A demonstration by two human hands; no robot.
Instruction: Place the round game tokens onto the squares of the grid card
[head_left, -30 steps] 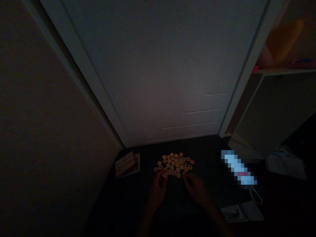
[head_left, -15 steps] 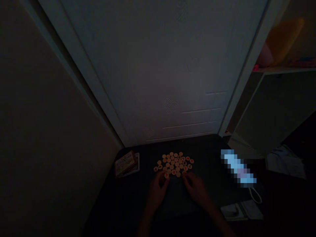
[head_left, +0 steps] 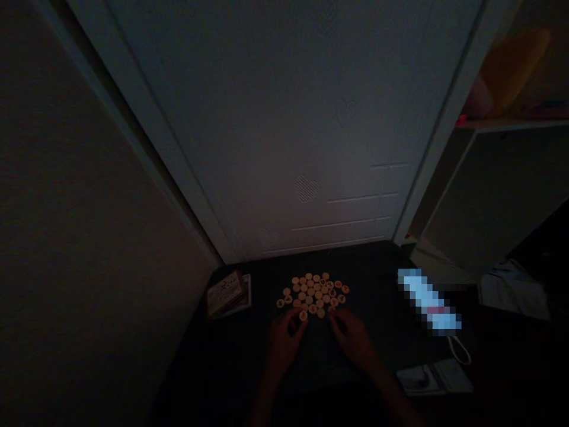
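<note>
Round wooden Chinese chess pieces (head_left: pixel 310 292) lie in a loose cluster on the dark tabletop (head_left: pixel 364 267). Some bear red or dark marks, while many show plain faces. At the cluster's near left edge, my left hand (head_left: pixel 284 338) pinches one Chinese chess piece (head_left: pixel 303 316) between thumb and finger, its marked face toward me. Opposite it, my right hand (head_left: pixel 353 338) has its fingertips closed on another piece (head_left: pixel 332 310) at the near right edge, partly covered by the fingers.
To the left sits a brown patterned box (head_left: pixel 226 293) on a pale-edged tray (head_left: pixel 248 296). A bright pixelated object (head_left: pixel 429 302) with a white cord loop (head_left: pixel 460 351) lies at right. Papers (head_left: pixel 433 378) are below it. A white panel with embossed hearts (head_left: pixel 306 188) rises behind. The room is dim.
My left hand has shifted slightly right with its piece. My right hand stays nearly where it was, and the cluster looks much the same.
</note>
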